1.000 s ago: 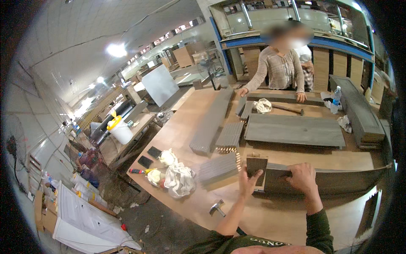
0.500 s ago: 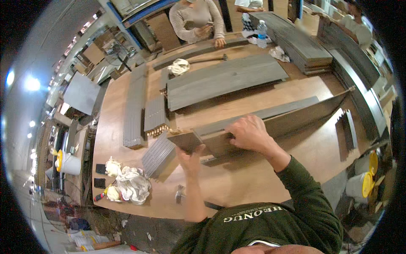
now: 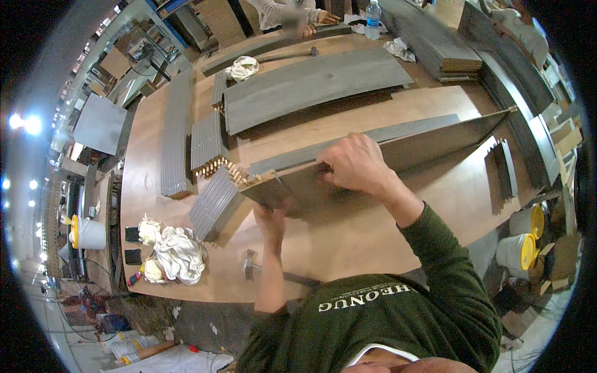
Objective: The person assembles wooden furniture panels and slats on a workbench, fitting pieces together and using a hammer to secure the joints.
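A long thin grey-brown panel [image 3: 429, 149] stands on its edge across the table. My right hand [image 3: 357, 165] is closed over its upper edge near the left end, fingers curled. At that left end is a short flat board [image 3: 264, 191], its edge against or very near the panel's end; whether they are joined I cannot tell. My left hand [image 3: 270, 221] grips the short board from below, its fingers partly hidden and blurred. A hammer [image 3: 250, 264] lies on the table by my left forearm. Behind the short board are grey strips [image 3: 214, 205] with wooden dowels [image 3: 235, 173] at their ends.
A wide grey board [image 3: 317, 87] lies farther back, with bundled strips [image 3: 177, 137] to its left. Crumpled white cloths [image 3: 180, 255] are at the near left. A water bottle [image 3: 372, 22] and stacked panels [image 3: 435, 43] stand behind. A co-worker's hands [image 3: 317, 22] rest at the far edge.
My left hand has turned the short board more into line with the long panel's end. My right hand stays on the panel's edge. The whole view has shifted slightly.
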Demonstrator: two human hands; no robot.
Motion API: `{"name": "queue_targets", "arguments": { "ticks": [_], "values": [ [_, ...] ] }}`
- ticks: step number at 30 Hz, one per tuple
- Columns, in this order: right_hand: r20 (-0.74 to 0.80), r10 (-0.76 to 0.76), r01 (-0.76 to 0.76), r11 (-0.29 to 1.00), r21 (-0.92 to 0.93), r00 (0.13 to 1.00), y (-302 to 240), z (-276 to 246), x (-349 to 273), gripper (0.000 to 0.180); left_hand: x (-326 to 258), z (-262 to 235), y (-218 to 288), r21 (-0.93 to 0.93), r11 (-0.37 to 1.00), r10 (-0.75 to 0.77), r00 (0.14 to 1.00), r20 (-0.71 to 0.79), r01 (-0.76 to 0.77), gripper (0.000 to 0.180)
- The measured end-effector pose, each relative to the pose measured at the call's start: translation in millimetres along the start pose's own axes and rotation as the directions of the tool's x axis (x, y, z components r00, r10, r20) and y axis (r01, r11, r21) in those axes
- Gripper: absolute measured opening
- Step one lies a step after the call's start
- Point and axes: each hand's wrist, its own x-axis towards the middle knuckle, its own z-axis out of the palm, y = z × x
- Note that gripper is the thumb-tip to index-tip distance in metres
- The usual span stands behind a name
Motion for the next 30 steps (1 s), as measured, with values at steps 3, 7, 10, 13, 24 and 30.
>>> {"name": "queue_targets", "arguments": {
  "ticks": [3, 7, 10, 13, 24, 30],
  "values": [
    [-0.036, 0.029, -0.027, 0.998, 0.051, 0.999, -1, -1, 0, 0.025, 7, 3, 20, 0.165, 0.986, -0.015, 1.0, 0.001, 0.015, 0.037],
    [-0.016, 0.012, -0.011, 0.999, 0.048, 1.0, 2, -4, 1, 0.02, 13, -9, 24, 0.389, 0.919, 0.017, 0.989, 0.144, -0.072, 0.037],
    [0.052, 0.021, -0.021, 1.0, 0.005, 0.998, 0, -3, 3, 0.016, 10, -37, 2, 0.242, 0.97, -0.061, 0.99, 0.123, 0.03, 0.035],
    [0.022, 0.031, -0.031, 0.999, -0.016, 0.999, 4, 2, 3, 0.016, 25, -53, 14, 0.113, 0.955, -0.29, 0.941, 0.174, 0.274, 0.033],
    [0.03, 0.055, -0.053, 0.997, -0.052, 0.998, -1, -1, 5, 0.015, 30, -49, 41, 0.51, 0.831, 0.002, 0.919, 0.395, -0.221, 0.02],
    [-0.013, -0.045, 0.045, 0.999, 0.012, 0.999, 3, 0, 0, 0.018, 37, -79, -17, 0.371, 0.927, -0.187, 0.92, 0.345, 0.05, 0.026]
  ]
}}
